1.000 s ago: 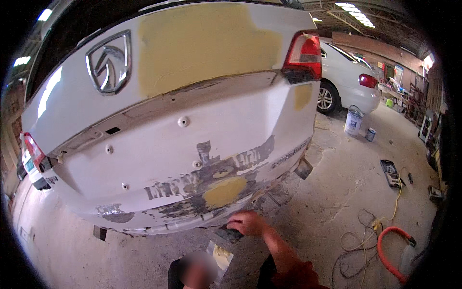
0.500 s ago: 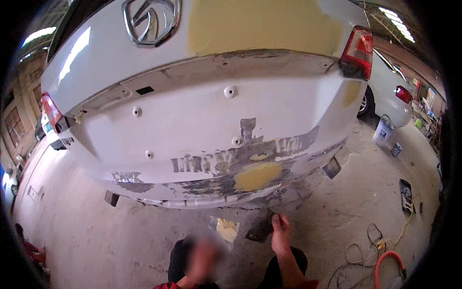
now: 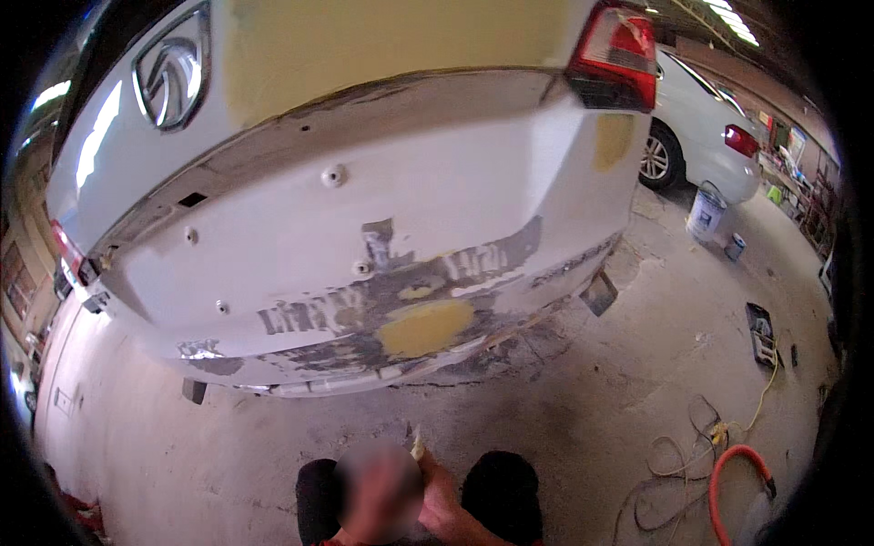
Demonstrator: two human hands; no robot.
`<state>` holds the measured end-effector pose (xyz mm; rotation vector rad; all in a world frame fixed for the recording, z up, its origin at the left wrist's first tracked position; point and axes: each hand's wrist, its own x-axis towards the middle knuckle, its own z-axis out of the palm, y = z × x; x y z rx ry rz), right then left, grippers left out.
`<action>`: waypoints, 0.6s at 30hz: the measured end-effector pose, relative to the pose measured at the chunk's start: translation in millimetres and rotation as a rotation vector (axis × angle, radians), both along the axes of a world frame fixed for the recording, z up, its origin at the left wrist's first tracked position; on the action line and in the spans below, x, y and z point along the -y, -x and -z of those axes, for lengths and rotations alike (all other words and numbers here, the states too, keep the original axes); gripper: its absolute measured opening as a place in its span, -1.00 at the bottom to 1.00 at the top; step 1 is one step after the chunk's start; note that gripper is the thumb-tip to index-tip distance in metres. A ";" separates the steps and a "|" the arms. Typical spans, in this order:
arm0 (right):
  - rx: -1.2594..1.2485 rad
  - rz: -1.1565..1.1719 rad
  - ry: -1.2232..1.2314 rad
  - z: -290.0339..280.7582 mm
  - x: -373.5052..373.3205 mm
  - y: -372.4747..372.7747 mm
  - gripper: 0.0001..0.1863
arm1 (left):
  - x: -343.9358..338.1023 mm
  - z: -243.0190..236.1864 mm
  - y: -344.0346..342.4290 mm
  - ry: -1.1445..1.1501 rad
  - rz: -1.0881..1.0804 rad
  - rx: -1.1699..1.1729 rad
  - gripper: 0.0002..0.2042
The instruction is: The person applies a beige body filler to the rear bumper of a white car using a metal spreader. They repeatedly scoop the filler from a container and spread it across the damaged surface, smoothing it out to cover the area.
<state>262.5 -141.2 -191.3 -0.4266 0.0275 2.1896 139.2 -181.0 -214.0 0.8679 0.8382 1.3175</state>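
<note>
Low in the view, between my dark-trousered knees, my hands are close together. A blur covers my left hand (image 3: 375, 496), so its fingers cannot be made out. Against it on the right, my right hand (image 3: 443, 500) is closed, its fingertips partly hidden. A narrow piece smeared with cream-yellow filler (image 3: 418, 447) sticks up at its fingers, seen almost edge-on, with a thin dark tip above. Ahead stands the rear of a white car (image 3: 437, 182), with grey sanded streaks and a yellow filler patch (image 3: 426, 328) on its lower part.
A red tail light (image 3: 619, 55) marks the car's right corner. On the floor to the right lie an orange hose (image 3: 728, 482), thin cables (image 3: 678, 473) and a black tray-like object (image 3: 763, 334). A bucket (image 3: 706, 211) and a small can (image 3: 735, 247) stand near another white car (image 3: 706, 127).
My right hand has moved left, with its dark flat piece, to meet my left hand. The filler-coated sheet beside my left hand no longer shows its face. The view has shifted right.
</note>
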 end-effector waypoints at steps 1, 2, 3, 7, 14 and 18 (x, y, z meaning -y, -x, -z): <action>-0.015 0.018 -0.063 -4.0 -2.6 -2.4 -0.60 | -2.0 0.3 -0.6 -0.007 0.016 -0.081 -0.81; -0.030 0.037 -0.127 -8.9 -5.5 -6.4 -0.61 | -3.5 0.6 -2.6 -0.015 0.021 -0.149 -0.80; 0.405 0.089 -0.381 -14.8 -6.7 -12.1 -0.62 | -2.9 1.7 -4.1 -0.020 0.024 -0.206 -0.79; 0.876 0.170 -0.490 -58.8 -3.4 -29.8 -0.63 | -8.4 -3.0 -15.2 -0.079 -0.039 -0.403 -0.75; 0.385 0.363 -0.220 -6.0 2.2 -36.7 -0.66 | -14.9 -30.8 -18.9 -0.227 -0.589 -0.712 -0.67; 0.132 0.505 -0.139 -46.4 -21.4 -81.9 -0.64 | -52.3 -70.7 45.8 -0.403 -0.815 -0.646 -0.63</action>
